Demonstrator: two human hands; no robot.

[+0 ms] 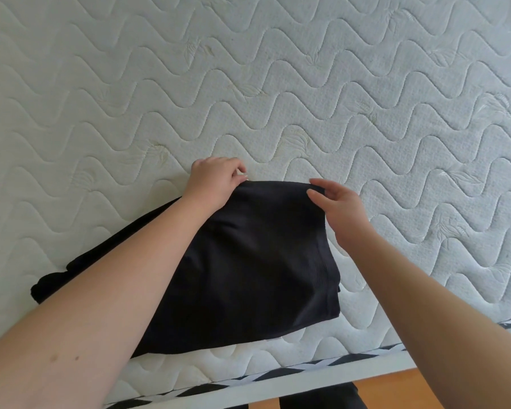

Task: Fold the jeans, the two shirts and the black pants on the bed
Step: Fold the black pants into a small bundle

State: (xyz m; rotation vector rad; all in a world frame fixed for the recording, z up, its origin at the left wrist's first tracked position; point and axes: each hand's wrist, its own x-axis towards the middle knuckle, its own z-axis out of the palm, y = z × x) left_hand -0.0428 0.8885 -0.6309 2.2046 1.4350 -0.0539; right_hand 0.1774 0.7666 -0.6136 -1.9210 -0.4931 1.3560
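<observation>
A black garment [248, 261], which looks like the black pants, lies partly folded on the white quilted mattress [307, 84] near its front edge. Part of it trails out to the left under my left forearm. My left hand [216, 181] grips the far left corner of the folded layer. At the far right corner, my right hand [337, 208] pinches the fabric edge between thumb and fingers. The jeans and the two shirts are out of view.
The mattress stretches bare to the back and both sides. Its front edge has a black-and-white trim [278, 376] above a white bed frame. A wooden floor [396, 391] shows below at the right.
</observation>
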